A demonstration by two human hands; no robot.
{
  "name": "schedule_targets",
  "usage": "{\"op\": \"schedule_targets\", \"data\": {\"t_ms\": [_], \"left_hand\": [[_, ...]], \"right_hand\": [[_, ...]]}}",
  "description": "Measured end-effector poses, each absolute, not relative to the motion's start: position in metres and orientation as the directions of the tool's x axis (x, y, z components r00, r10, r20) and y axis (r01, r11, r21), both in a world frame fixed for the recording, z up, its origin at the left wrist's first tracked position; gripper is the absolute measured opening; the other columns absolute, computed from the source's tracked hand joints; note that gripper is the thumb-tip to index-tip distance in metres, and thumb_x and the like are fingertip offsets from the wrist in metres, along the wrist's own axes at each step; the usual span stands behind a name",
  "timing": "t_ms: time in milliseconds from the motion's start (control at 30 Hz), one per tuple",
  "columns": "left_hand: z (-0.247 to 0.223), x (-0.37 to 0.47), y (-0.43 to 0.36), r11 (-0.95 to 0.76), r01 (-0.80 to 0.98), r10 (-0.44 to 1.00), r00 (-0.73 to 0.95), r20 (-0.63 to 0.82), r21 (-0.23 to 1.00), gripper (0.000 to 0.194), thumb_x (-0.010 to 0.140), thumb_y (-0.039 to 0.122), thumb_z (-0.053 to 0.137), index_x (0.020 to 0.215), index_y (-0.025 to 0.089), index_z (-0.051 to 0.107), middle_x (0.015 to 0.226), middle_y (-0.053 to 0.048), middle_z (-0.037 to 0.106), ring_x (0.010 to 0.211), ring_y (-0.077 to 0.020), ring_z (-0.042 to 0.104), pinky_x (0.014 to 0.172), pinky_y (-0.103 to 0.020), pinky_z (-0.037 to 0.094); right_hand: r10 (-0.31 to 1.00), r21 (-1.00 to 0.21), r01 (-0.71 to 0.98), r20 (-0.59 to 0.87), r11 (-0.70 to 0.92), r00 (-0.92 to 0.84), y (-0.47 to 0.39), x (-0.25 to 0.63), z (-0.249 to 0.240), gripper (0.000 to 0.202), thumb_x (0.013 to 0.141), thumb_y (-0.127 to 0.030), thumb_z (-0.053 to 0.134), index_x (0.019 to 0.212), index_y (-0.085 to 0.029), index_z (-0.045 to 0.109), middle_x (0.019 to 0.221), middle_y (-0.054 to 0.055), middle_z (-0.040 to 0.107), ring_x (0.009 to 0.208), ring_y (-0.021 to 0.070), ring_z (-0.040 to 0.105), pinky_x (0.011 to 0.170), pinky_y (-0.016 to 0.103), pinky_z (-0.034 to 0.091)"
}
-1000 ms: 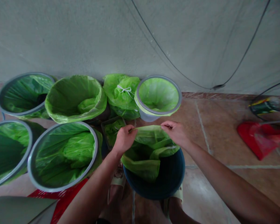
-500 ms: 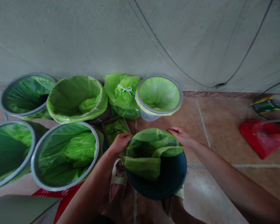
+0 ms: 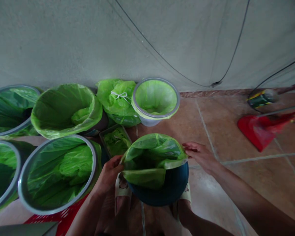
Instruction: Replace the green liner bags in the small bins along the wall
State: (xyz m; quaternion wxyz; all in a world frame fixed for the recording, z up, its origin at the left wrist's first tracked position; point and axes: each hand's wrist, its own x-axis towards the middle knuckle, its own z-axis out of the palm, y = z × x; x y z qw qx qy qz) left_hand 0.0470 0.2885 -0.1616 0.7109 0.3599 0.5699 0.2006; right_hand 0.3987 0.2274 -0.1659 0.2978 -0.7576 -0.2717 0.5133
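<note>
A dark blue bin (image 3: 173,188) stands on the floor between my feet. A green plastic bag (image 3: 145,178) is spread over its far rim and sides, with its near edge folded loosely across the opening. My left hand (image 3: 111,170) pinches the bag's edge at the left of the rim. At the right side, the fingers of my right hand (image 3: 200,154) are closed on the bag's edge. Part of the bin's near inside wall shows bare below the bag.
Several bins lined with green bags stand at the left, one a grey-rimmed bin (image 3: 156,116) by the wall. Beside it sits a tied green bag (image 3: 118,98). A small tray (image 3: 108,149) holds green plastic. A red dustpan (image 3: 255,131) lies right; a cable (image 3: 162,57) hangs along the wall.
Both hands have come nearer along the rim and slightly outward, drawing the bag's edges with them. The view has shifted right, so the surroundings appear further left.
</note>
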Motion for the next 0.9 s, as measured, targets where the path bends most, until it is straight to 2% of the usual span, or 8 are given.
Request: {"op": "schedule_targets", "data": {"t_ms": [267, 400, 467, 533, 600, 667, 767, 900], "left_hand": [[-0.189, 0.031, 0.266, 0.805, -0.027, 0.537, 0.46, -0.707, 0.593, 0.055, 0.069, 0.038, 0.075, 0.117, 0.016, 0.063, 0.103, -0.01, 0.071, 0.081, -0.0206, 0.068, 0.07, -0.03, 0.052], [-0.188, 0.026, 0.258, 0.742, 0.103, 0.6, 0.339, -0.725, 0.662, 0.055, 0.076, 0.049, 0.068, 0.117, 0.013, 0.061, 0.106, -0.012, 0.07, 0.092, -0.0247, 0.068, 0.078, -0.035, 0.054], [-0.179, 0.026, 0.259, 0.612, 0.269, 0.741, 0.134, -0.658, 0.744, 0.056, 0.076, 0.052, 0.066, 0.116, 0.013, 0.06, 0.106, -0.012, 0.07, 0.097, -0.0269, 0.067, 0.083, -0.038, 0.054], [-0.165, 0.029, 0.262, 0.371, 0.504, 0.903, -0.001, -0.429, 0.78, 0.053, 0.077, 0.051, 0.065, 0.115, 0.014, 0.06, 0.108, -0.011, 0.068, 0.101, -0.0275, 0.065, 0.086, -0.041, 0.053], [-0.149, 0.041, 0.264, 0.026, 0.668, 0.976, 0.143, -0.162, 0.743, 0.043, 0.081, 0.045, 0.062, 0.114, 0.018, 0.06, 0.111, -0.01, 0.067, 0.105, -0.0264, 0.062, 0.091, -0.042, 0.05], [-0.136, 0.061, 0.265, -0.316, 0.661, 0.889, 0.457, -0.03, 0.681, 0.035, 0.084, 0.037, 0.058, 0.115, 0.02, 0.06, 0.114, -0.009, 0.066, 0.11, -0.0247, 0.059, 0.097, -0.042, 0.046], [-0.13, 0.1, 0.26, -0.56, 0.614, 0.676, 0.727, -0.123, 0.556, 0.043, 0.081, 0.033, 0.063, 0.121, 0.019, 0.058, 0.116, -0.01, 0.066, 0.109, -0.0256, 0.059, 0.1, -0.042, 0.043], [-0.137, 0.125, 0.251, -0.645, 0.633, 0.515, 0.774, -0.369, 0.428, 0.022, 0.08, 0.019, 0.058, 0.1, 0.02, 0.067, 0.09, -0.007, 0.071, 0.091, -0.0238, 0.064, 0.089, -0.039, 0.045]], "right_hand": [[0.659, -0.671, -0.025, -0.734, -0.741, 0.164, 0.218, 0.394, -0.194, 0.03, 0.067, -0.032, 0.065, 0.091, -0.015, 0.07, 0.089, 0.006, 0.074, 0.079, 0.0175, 0.066, 0.068, 0.026, 0.049], [0.658, -0.644, 0.186, -0.648, -0.742, 0.383, 0.212, 0.395, -0.189, 0.033, 0.081, -0.037, 0.054, 0.101, -0.015, 0.067, 0.093, 0.009, 0.072, 0.078, 0.0196, 0.067, 0.062, 0.028, 0.051], [0.76, -0.631, 0.442, -0.418, -0.637, 0.498, 0.207, 0.396, -0.175, 0.031, 0.083, -0.034, 0.051, 0.103, -0.015, 0.066, 0.099, 0.011, 0.071, 0.08, 0.0203, 0.066, 0.068, 0.032, 0.052], [0.89, -0.589, 0.679, -0.18, -0.439, 0.419, 0.202, 0.391, -0.157, 0.029, 0.086, -0.03, 0.047, 0.105, -0.017, 0.065, 0.104, 0.011, 0.069, 0.085, 0.0202, 0.065, 0.076, 0.034, 0.052], [0.978, -0.579, 0.789, -0.076, -0.204, 0.196, 0.197, 0.381, -0.14, 0.029, 0.089, -0.025, 0.044, 0.11, -0.019, 0.063, 0.112, 0.009, 0.066, 0.092, 0.0193, 0.064, 0.082, 0.033, 0.051], [0.995, -0.561, 0.827, -0.095, -0.024, -0.036, 0.194, 0.367, -0.129, 0.033, 0.088, -0.02, 0.045, 0.118, -0.02, 0.06, 0.119, 0.008, 0.063, 0.101, 0.0194, 0.063, 0.087, 0.031, 0.049], [0.953, -0.429, 0.9, -0.232, 0.081, -0.196, 0.193, 0.35, -0.13, 0.039, 0.083, -0.011, 0.049, 0.12, -0.017, 0.06, 0.117, 0.01, 0.063, 0.101, 0.022, 0.063, 0.086, 0.033, 0.049], [0.928, -0.387, 0.917, -0.297, 0.098, -0.225, 0.189, 0.354, -0.142, 0.031, 0.084, -0.006, 0.043, 0.096, -0.016, 0.07, 0.096, 0.009, 0.067, 0.093, 0.0209, 0.064, 0.082, 0.031, 0.049]]}}
